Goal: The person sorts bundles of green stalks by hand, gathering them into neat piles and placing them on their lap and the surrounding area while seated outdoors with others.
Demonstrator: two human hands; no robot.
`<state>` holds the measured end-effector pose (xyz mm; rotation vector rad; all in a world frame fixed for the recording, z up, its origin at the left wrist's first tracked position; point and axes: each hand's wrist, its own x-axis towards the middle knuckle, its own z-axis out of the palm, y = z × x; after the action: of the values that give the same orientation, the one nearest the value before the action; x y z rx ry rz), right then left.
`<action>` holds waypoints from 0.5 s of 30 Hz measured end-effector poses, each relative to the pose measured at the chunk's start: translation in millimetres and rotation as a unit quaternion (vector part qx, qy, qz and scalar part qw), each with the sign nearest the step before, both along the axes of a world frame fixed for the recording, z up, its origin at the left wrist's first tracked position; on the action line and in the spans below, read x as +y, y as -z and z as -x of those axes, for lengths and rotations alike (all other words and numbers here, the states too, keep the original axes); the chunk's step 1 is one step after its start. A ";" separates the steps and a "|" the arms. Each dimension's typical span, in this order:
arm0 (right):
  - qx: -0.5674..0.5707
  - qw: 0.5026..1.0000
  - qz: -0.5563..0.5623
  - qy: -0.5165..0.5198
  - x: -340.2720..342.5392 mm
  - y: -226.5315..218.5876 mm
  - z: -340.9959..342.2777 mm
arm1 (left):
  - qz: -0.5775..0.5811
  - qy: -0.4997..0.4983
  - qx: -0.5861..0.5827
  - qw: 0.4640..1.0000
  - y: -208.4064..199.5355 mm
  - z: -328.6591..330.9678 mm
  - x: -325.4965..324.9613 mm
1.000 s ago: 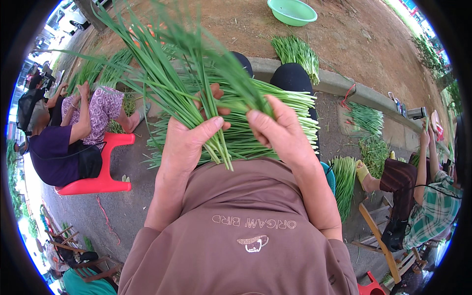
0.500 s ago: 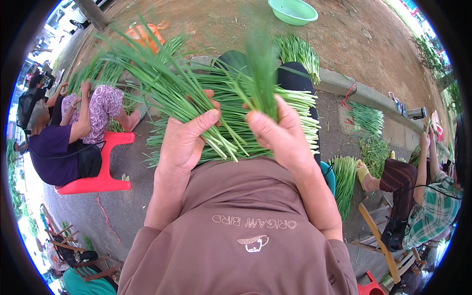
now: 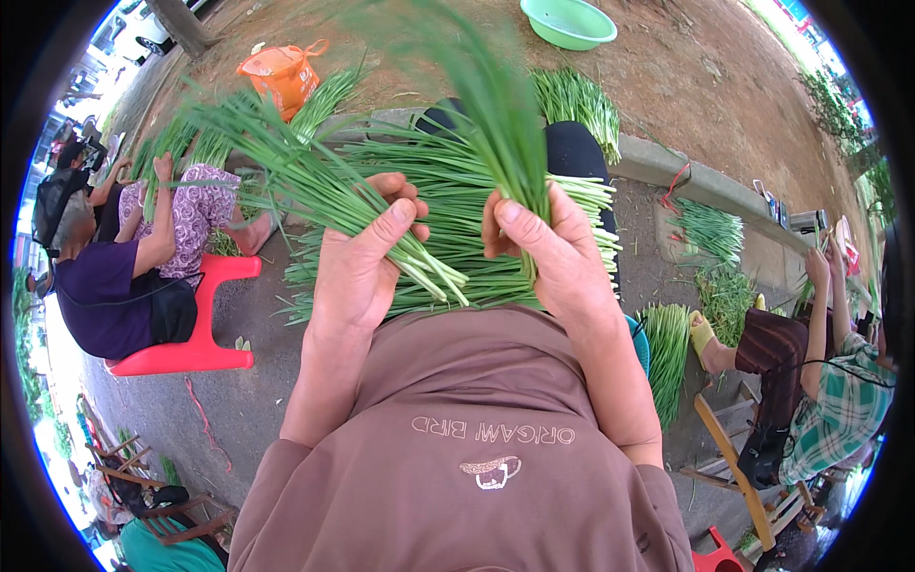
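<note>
My left hand (image 3: 367, 243) is closed round a bunch of garlic chives (image 3: 295, 176). Its leaves fan out to the upper left, and the pale stem ends poke out below my thumb. Upright in my right hand (image 3: 553, 243) is a second bunch of garlic chives (image 3: 519, 157), pinched near the stems; its leaf tips are blurred and lean to the upper left. Both hands are apart, just above a wide heap of garlic chives (image 3: 448, 229) lying across my lap, pale ends to the right.
An orange bag (image 3: 286, 81) and a green basin (image 3: 569, 27) stand beyond the kerb (image 3: 658, 164). More chive piles (image 3: 667, 353) lie around. At left, a person sits on a red stool (image 3: 214, 296); another sits at right beside a wooden chair (image 3: 729, 443).
The right bunch looks fuller and its leaves now sweep up and left. The left bunch's leaves have dropped lower and look fewer, uncovering the orange bag. My right fingers have shifted slightly.
</note>
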<state>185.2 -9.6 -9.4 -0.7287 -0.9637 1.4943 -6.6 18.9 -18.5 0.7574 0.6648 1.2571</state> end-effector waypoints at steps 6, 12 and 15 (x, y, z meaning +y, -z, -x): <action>-0.122 0.992 0.015 -0.038 -7.0 -11.7 10.0 | 0.012 0.002 0.009 1.000 0.2 -2.6 -3.3; -0.290 0.955 -0.031 -0.054 -3.2 -4.4 14.1 | -0.019 0.033 0.018 0.999 -5.2 -6.1 -7.0; -0.233 0.970 -0.010 -0.068 -4.7 -3.9 12.0 | -0.019 0.050 0.038 0.998 -8.5 -2.6 -6.9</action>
<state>173.2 -14.3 -5.5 -1.0424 -1.4033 1.4568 -4.0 11.9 -10.0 0.8634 0.6582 1.1562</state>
